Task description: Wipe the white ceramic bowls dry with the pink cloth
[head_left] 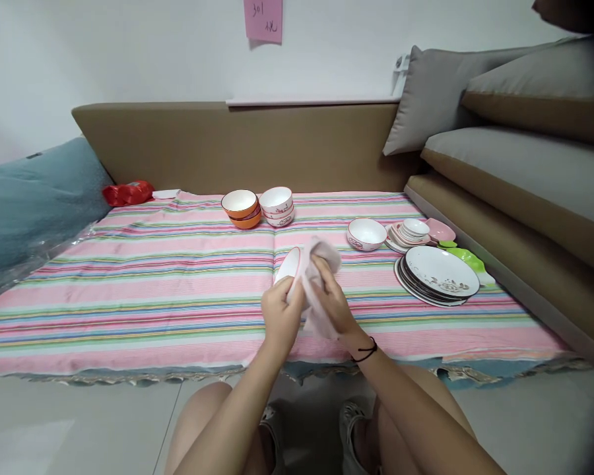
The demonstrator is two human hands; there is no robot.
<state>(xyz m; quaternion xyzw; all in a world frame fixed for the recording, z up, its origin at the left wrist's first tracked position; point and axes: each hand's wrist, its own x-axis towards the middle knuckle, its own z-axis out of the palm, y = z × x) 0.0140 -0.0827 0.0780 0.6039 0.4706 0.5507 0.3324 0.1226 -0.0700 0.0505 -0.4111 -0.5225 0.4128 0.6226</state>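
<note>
My left hand (280, 311) grips a white bowl with a red rim (287, 266), tilted on its side above the striped cloth. Against the bowl, my right hand (332, 300) presses a pale pink cloth (319, 264), fingers closed on it; the cloth drapes over the bowl and hangs down between my hands. A black band circles my right wrist. Most of the bowl is hidden behind the cloth and my fingers.
On the pink striped cover (153, 277) stand stacked orange bowls (241, 208), stacked white bowls (278, 206), a single patterned bowl (366, 234), small dishes (413, 232), a plate stack (439, 276) and a green dish (468, 258). Red bag (127, 192) far left. Sofa cushions (515, 165) rise at right.
</note>
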